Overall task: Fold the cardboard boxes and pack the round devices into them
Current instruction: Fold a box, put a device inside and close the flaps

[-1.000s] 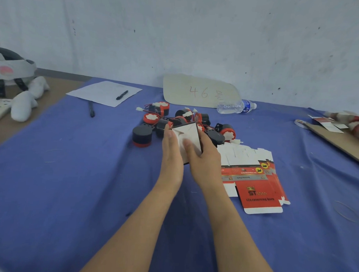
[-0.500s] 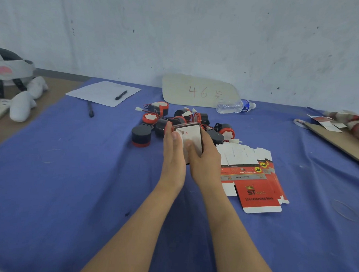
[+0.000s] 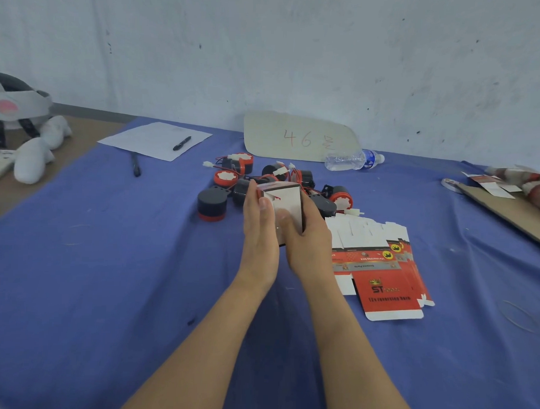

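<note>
Here, at the far left, we see a white headset [image 3: 18, 110] and pale stuffed shapes [image 3: 34, 162] at the edge of the blue-covered surface [image 3: 77, 258]. Next comes a sheet of paper [image 3: 154, 139] with a black pen [image 3: 182, 143] lying on it, and a second pen [image 3: 135, 166] just off the sheet's near corner. Toward the middle we find the round devices [image 3: 212, 204], black and red with thin wires, heaped in a loose pile. In front of that pile the left hand [image 3: 260, 234] stands on edge, its straight fingers pressed flat along the left side of a partly folded cardboard box [image 3: 285, 205], the thumb tip resting on its white face. We see the box raised above the surface between both hands, tilted, with its white inner side toward us. The right hand [image 3: 307, 242] grips the box from the right, its thumb laid across the white face and its fingers wrapped behind. Behind them a cardboard sign [image 3: 295, 138] marked "46" leans on the wall, with a plastic bottle [image 3: 353, 159] lying beside it. Just right of the hands lie flat box blanks [image 3: 382, 269], red and white, fanned in a stack. At the far right a brown board [image 3: 507, 209] carries some blurred scraps.
</note>
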Motion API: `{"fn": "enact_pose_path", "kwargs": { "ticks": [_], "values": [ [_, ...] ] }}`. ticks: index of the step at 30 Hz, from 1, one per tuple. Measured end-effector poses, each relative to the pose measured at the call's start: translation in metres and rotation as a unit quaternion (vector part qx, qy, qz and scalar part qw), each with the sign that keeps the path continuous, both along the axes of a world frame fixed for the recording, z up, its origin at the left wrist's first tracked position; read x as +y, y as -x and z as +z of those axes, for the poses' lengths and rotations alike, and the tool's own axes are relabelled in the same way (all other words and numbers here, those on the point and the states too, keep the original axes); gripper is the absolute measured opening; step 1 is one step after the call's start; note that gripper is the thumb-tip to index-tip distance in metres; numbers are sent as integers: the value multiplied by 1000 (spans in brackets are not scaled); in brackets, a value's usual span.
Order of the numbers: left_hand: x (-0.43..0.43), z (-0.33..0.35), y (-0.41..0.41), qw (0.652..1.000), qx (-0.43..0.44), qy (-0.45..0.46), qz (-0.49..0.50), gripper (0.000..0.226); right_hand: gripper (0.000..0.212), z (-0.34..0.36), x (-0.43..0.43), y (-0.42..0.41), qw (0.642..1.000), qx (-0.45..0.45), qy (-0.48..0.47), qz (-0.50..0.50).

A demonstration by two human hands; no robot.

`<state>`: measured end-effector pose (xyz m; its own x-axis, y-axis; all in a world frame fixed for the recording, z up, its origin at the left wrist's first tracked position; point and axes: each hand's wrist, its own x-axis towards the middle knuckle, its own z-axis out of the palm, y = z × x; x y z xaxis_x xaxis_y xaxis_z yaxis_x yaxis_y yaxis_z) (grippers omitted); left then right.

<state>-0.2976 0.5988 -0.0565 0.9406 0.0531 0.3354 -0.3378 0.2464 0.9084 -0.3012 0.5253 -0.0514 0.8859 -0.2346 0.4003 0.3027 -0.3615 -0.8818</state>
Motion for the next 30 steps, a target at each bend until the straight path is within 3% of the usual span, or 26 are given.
{"fn": "enact_pose_path", "kwargs": {
  "ticks": [10, 15, 18, 20, 23, 26, 30],
  "values": [
    [2, 3, 0, 1000, -12, -13, 16, 49, 42, 4, -4, 1, 999, 3, 8, 31],
    [5, 2, -6, 999, -12, -20, 35, 63, 31, 8, -1, 5, 990, 15, -99, 104],
    [7, 2, -8, 996, -17, -51, 76, 56, 22, 12, -1, 7, 987, -2, -129, 97],
    [11, 1, -10, 990, -11, -88, 112, 44, 11, 12, 2, 7, 994, -30, -94, 43],
    [13, 0, -15, 996, 44, -48, 65, 33, 31, 8, 6, 6, 998, -37, 11, -56],
    [16, 3, -17, 983, 160, 73, -45, 36, 29, 0, 11, 4, 987, 16, 162, -12],
    [19, -2, -20, 985, 163, 19, -47, 34, 25, -3, 14, 2, 951, 4, 308, -40]
  ]
}}
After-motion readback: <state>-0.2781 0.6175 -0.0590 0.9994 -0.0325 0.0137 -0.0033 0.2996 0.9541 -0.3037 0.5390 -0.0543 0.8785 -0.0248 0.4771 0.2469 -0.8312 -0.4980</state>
